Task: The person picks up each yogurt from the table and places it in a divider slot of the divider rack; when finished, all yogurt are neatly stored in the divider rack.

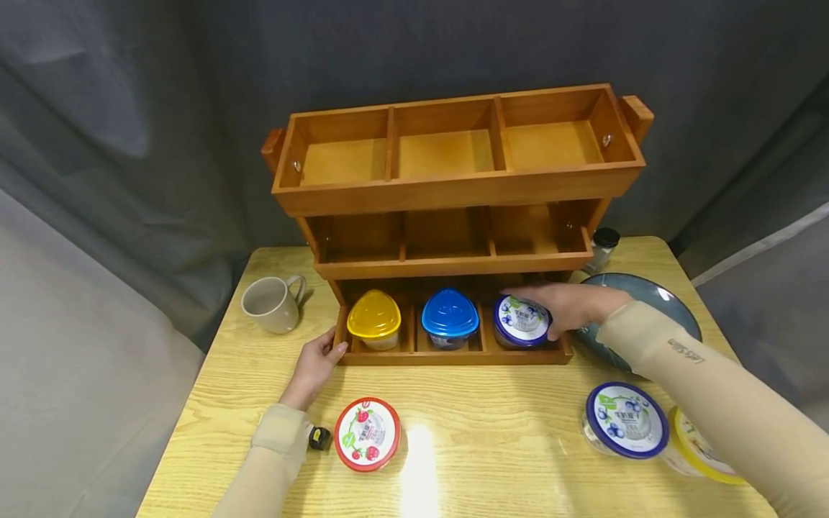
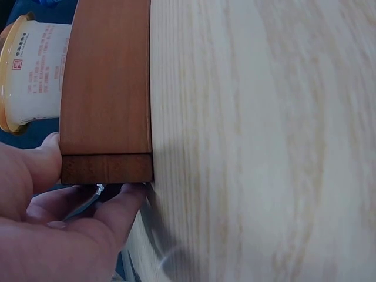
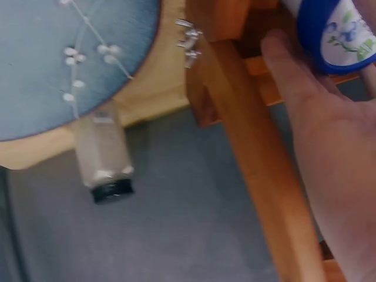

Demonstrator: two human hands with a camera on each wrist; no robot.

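Note:
A three-tier wooden storage box [image 1: 453, 270] stands at the back of the table, its trays split into compartments. My left hand [image 1: 315, 365] pinches the left front corner of its lowest tray, as the left wrist view shows with the wooden corner [image 2: 107, 168] between thumb and fingers. In the lowest tray's right compartment, my right hand [image 1: 573, 309] holds a tub with a dark blue lid and blueberry print [image 1: 522, 321]. That tub's lid [image 3: 346, 38] shows beside the right thumb and fingers. A yellow-lidded tub [image 1: 374, 316] and a light-blue-lidded tub [image 1: 450, 318] occupy the other two compartments.
A red-lidded round tub [image 1: 368, 434] is at the front, with another dark-blue-lidded tub [image 1: 625, 420] and a yellow-lidded one [image 1: 702, 450] at right. A beige mug [image 1: 272, 305] stands left. Right of the box are a blue plate [image 1: 673, 306] and a black-capped jar [image 1: 602, 248].

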